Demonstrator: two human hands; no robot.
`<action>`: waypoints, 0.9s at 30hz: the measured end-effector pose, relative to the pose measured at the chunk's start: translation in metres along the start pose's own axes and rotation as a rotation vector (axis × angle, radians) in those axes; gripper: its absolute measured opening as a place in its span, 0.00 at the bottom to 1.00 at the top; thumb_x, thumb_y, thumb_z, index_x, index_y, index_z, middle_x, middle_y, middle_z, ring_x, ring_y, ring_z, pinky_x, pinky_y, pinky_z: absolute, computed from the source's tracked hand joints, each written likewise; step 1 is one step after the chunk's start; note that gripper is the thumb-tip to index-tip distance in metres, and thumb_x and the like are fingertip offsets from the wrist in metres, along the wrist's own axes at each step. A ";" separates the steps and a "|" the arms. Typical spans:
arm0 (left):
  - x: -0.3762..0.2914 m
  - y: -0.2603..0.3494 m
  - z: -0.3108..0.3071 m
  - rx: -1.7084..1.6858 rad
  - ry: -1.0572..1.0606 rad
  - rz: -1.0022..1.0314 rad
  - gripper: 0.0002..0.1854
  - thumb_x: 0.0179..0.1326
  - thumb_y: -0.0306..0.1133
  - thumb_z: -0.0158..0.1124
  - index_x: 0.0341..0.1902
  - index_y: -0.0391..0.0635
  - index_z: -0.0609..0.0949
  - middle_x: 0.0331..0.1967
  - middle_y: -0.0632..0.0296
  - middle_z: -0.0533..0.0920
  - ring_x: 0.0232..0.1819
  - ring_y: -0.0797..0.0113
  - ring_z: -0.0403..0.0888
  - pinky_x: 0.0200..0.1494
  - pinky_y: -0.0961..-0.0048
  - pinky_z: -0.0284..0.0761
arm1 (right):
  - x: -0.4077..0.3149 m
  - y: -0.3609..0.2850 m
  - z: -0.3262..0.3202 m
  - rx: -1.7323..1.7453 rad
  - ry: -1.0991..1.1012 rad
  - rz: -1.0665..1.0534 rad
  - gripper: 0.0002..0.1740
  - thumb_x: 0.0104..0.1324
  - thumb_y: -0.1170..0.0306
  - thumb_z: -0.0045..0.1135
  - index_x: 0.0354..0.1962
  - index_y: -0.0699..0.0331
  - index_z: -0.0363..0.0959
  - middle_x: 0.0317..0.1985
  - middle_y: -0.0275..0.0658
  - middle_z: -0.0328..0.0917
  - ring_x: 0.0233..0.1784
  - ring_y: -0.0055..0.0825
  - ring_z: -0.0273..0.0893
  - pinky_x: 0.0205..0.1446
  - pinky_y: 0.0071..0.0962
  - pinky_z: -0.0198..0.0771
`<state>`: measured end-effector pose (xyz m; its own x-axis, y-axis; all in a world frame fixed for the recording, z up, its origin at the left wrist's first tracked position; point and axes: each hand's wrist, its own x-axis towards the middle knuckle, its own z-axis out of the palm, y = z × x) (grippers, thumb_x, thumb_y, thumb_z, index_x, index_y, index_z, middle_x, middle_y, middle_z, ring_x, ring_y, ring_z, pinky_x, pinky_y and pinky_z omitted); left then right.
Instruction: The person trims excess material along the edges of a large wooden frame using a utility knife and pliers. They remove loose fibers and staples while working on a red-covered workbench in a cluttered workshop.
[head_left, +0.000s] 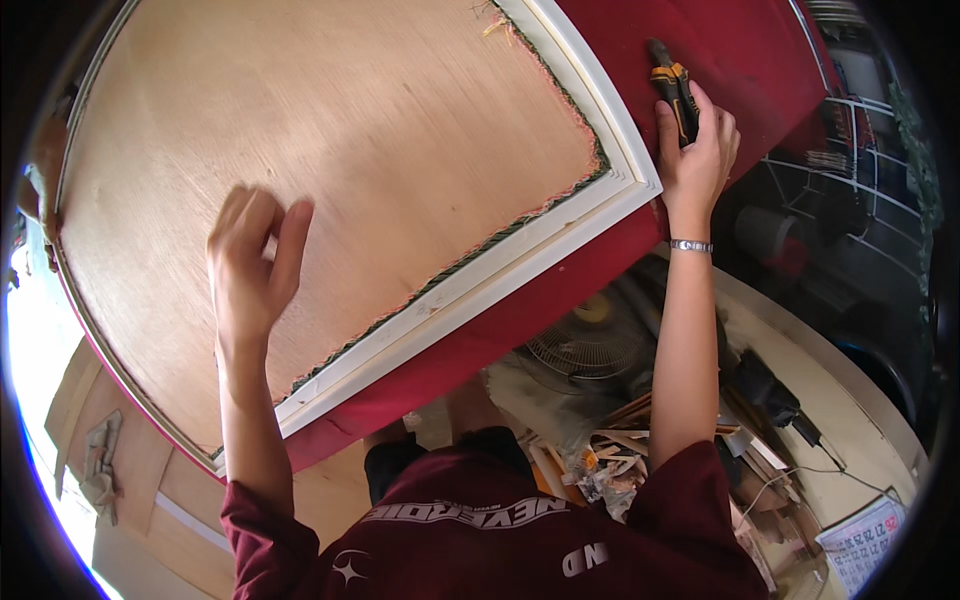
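Observation:
A large panel of pale plywood (360, 135) sits in a white frame (450, 315) on a red-covered work surface (600, 45). Patterned fabric edging (465, 262) with a frayed border runs along the panel's near and right sides. Over the left part of the plywood is my left hand (251, 259), slightly blurred, its fingers curled and its thumb apart; its palm side is hidden. Beyond the frame's right corner, my right hand (694, 154) has thumb and fingers around the black-and-orange handles of pliers (675, 90). The pliers' metal jaws point away from me over the red covering.
Below the surface's near edge stands a fan (589, 337), with wood scraps (600, 457) and plastic piled nearby. A white wire rack (855, 172) is at right, a calendar (862, 540) at lower right. Another person's hand (45, 202) appears at the far left edge.

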<state>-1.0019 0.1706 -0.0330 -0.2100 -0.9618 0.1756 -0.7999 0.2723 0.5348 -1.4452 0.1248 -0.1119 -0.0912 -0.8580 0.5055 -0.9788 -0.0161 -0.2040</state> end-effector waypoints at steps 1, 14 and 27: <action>0.014 -0.001 0.011 -0.030 0.014 0.050 0.19 0.67 0.26 0.72 0.25 0.39 0.71 0.21 0.57 0.69 0.27 0.60 0.67 0.31 0.64 0.66 | 0.000 -0.001 -0.001 -0.002 0.000 -0.002 0.26 0.69 0.56 0.71 0.61 0.56 0.80 0.49 0.44 0.81 0.53 0.48 0.76 0.60 0.45 0.70; 0.029 0.083 0.070 0.000 -0.170 0.139 0.30 0.60 0.43 0.79 0.67 0.55 0.85 0.73 0.62 0.79 0.77 0.55 0.72 0.75 0.50 0.66 | 0.002 0.000 -0.004 0.018 -0.010 -0.010 0.26 0.68 0.58 0.71 0.60 0.59 0.80 0.47 0.43 0.81 0.51 0.45 0.76 0.58 0.43 0.70; -0.018 0.163 0.127 0.037 -0.148 -0.012 0.37 0.53 0.34 0.76 0.70 0.49 0.77 0.60 0.64 0.76 0.60 0.59 0.74 0.63 0.54 0.68 | 0.005 -0.004 -0.004 0.001 -0.060 0.007 0.26 0.71 0.56 0.69 0.60 0.61 0.80 0.47 0.45 0.81 0.54 0.47 0.75 0.62 0.45 0.68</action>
<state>-1.1999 0.2282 -0.0540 -0.2786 -0.9594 0.0442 -0.8223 0.2620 0.5051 -1.4420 0.1229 -0.1051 -0.0870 -0.8875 0.4524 -0.9780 -0.0103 -0.2083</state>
